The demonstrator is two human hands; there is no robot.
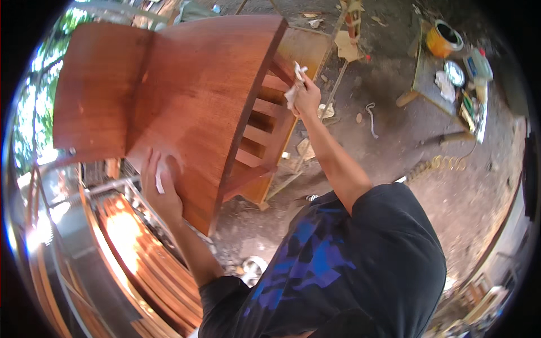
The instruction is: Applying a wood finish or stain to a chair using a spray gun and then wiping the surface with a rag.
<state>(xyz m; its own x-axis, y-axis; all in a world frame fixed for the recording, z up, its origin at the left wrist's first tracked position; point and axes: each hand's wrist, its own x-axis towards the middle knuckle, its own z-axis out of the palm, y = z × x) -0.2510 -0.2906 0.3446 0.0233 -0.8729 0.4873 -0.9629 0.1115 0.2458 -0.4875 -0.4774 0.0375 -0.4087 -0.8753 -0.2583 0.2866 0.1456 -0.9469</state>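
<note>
A large reddish-brown wooden piece of furniture (197,84), with two broad smooth panels meeting at an angle, fills the upper left. Its near panel bears a pale, whitish patch beside my left hand (160,188). That hand presses on the panel near its lower edge, a small white folded scrap (159,179) between thumb and fingers; paper or cloth, I cannot tell which. Out past the panel's right edge, my right hand (307,98) is closed on a crumpled white rag (292,94), apart from the wood. Slats (256,132) show beneath the panel.
Long brown boards (152,270) lie at the lower left, beside metal bars. At the upper right, a low wooden bench (431,84) carries an orange-yellow can (443,39), a plastic bottle (479,65) and a round lid (454,73). A coiled hose (448,163) trails over the dirt floor.
</note>
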